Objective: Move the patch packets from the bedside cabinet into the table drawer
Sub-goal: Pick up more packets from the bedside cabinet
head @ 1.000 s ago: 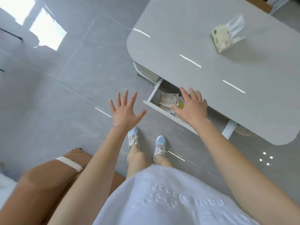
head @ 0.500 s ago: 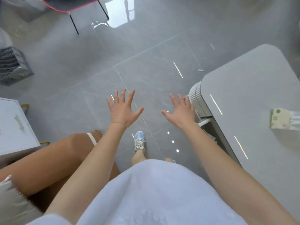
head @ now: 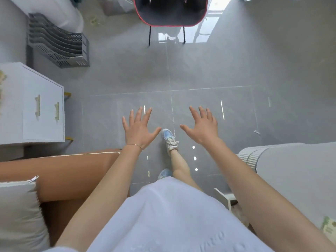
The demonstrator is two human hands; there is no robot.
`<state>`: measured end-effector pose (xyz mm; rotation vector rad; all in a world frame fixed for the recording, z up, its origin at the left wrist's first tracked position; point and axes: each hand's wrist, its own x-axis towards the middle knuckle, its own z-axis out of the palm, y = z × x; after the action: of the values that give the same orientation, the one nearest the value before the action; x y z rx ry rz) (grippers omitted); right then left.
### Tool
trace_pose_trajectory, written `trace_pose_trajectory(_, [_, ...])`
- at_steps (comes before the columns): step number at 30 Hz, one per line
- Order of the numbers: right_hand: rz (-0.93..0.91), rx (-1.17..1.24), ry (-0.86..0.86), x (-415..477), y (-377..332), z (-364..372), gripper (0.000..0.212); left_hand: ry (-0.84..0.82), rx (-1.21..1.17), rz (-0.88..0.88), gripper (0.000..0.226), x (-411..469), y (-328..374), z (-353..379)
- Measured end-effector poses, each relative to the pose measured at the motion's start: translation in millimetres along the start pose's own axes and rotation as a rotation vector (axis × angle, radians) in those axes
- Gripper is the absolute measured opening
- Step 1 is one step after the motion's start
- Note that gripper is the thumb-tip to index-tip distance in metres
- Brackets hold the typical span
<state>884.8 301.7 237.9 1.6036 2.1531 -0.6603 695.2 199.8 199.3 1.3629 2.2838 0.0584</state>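
My left hand (head: 139, 128) and my right hand (head: 202, 125) are both held out over the grey floor, fingers spread, holding nothing. The white bedside cabinet (head: 32, 104) with two pale handles stands at the left; something pale and blurred, perhaps patch packets (head: 2, 77), lies on its top at the frame edge. The grey table (head: 294, 177) is at the lower right. A white edge of its open drawer (head: 224, 196) shows under the tabletop behind my right forearm; the drawer's contents are hidden.
A brown sofa (head: 63, 171) with a white cushion (head: 18, 211) lies at the lower left. A grey file rack (head: 58, 42) stands beyond the cabinet. A black chair with red trim (head: 170, 11) is at the top. A tissue pack (head: 329, 226) rests on the table.
The view has swung left, away from the table drawer toward the bedside cabinet. My right hand has left the drawer and both hands now hover over the floor, holding nothing.
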Motion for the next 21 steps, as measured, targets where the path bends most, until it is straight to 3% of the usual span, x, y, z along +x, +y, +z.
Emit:
trace_pose_trajectory(10, [-0.309, -0.169, -0.093, 108.7, -113.0, -56.8, 0.077, 0.096, -0.132, -0.322, 0.077, 74.2, -59.0, -46.5])
trace_pose_trajectory(21, [-0.621, -0.325, -0.183, 168.1, -253.6, -71.7, 0.081, 0.150, -0.257, -0.664, 0.080, 93.6, -159.7, -87.1])
